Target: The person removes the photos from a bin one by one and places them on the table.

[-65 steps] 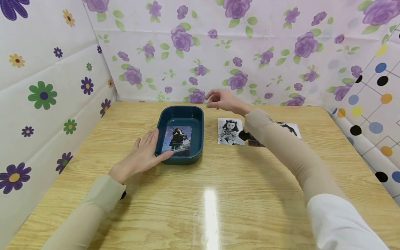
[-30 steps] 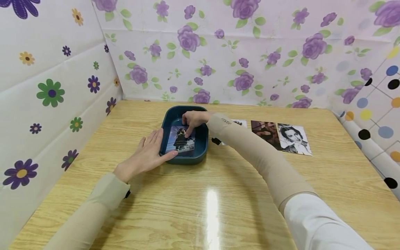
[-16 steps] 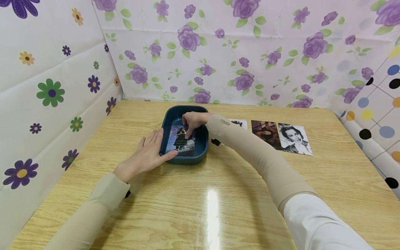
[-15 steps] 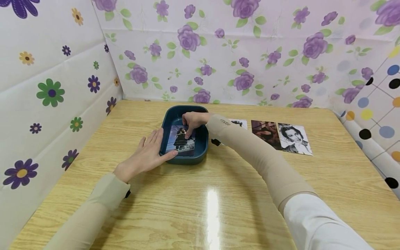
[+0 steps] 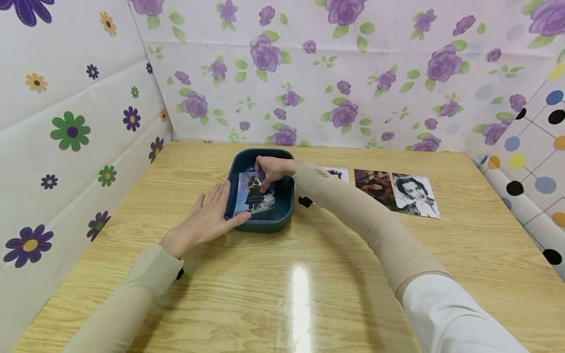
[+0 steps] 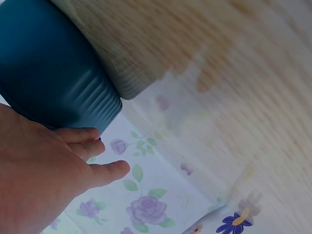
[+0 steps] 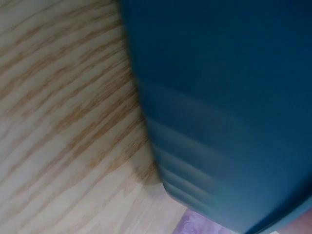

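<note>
A dark teal tray (image 5: 282, 215) with rounded corners stands on the wooden table, holding a colour photo (image 5: 247, 206) of two people at a ship's rail. My right hand (image 5: 274, 169) reaches in over the right rim and pinches the photo near its upper right, thumb on the picture side; the other fingertips are hidden. The photo's far edge looks tipped up from the tray floor. My left hand (image 5: 200, 218) lies with straight fingers along the tray's left wall, its thumb at the near rim. In the right wrist view the tray's outer wall (image 7: 219, 97) fills most of the picture.
To the right of the tray lie a black-and-white photo (image 5: 340, 173) partly covered by the right sleeve, a dark reddish photo (image 5: 375, 189) and a black-and-white portrait photo (image 5: 417, 196). A flowered cloth wall (image 5: 309, 83) rises behind the table (image 5: 247, 294).
My right hand came from above the table behind the tray down into it and took hold of the photo. The photo's far edge has risen slightly. The left hand stays at the tray.
</note>
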The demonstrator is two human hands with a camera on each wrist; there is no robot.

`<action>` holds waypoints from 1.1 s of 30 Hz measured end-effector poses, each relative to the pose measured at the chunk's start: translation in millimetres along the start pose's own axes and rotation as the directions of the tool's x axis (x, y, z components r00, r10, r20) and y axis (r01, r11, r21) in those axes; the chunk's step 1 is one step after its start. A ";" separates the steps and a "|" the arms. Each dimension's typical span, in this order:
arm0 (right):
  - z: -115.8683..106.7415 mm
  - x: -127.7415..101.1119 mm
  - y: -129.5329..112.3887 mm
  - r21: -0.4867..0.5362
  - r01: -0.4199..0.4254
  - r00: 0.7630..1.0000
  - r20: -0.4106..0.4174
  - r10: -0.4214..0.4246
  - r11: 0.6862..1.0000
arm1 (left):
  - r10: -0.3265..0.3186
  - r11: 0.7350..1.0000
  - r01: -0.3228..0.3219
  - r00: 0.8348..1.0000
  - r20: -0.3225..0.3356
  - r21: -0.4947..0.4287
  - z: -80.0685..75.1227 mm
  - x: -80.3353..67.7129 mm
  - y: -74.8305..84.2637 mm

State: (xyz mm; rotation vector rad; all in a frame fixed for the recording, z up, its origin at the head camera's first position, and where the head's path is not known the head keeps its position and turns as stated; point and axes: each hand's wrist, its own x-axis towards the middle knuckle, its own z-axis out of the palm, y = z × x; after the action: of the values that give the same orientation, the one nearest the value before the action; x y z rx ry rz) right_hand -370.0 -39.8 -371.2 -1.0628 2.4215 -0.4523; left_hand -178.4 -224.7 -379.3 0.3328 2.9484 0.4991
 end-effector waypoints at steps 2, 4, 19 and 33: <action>-0.9 -1.3 0.4 0.030 0.006 1.000 0.001 -0.006 1.000 | 0.003 1.000 -0.003 1.000 -0.003 0.003 0.4 0.5 -0.6; -1.9 -2.7 0.1 0.058 0.008 1.000 0.009 -0.009 0.998 | 0.003 1.000 -0.003 1.000 -0.004 0.005 0.3 0.6 -0.5; -6.0 -8.9 -1.3 0.242 -0.037 0.998 0.059 0.024 0.970 | 0.002 1.000 -0.002 1.000 0.014 0.005 0.0 0.4 -0.5; -47.9 -34.6 10.2 0.453 -0.020 0.999 -0.029 0.037 0.891 | 0.008 1.000 -0.008 1.000 0.007 -0.007 -0.3 -0.4 1.0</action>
State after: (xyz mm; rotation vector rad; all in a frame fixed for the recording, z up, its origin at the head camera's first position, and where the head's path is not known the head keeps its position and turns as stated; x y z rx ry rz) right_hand -380.7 -1.7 -326.1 -0.8145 2.1960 -0.9782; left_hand -177.8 -224.0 -378.6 0.3451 2.9393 0.5080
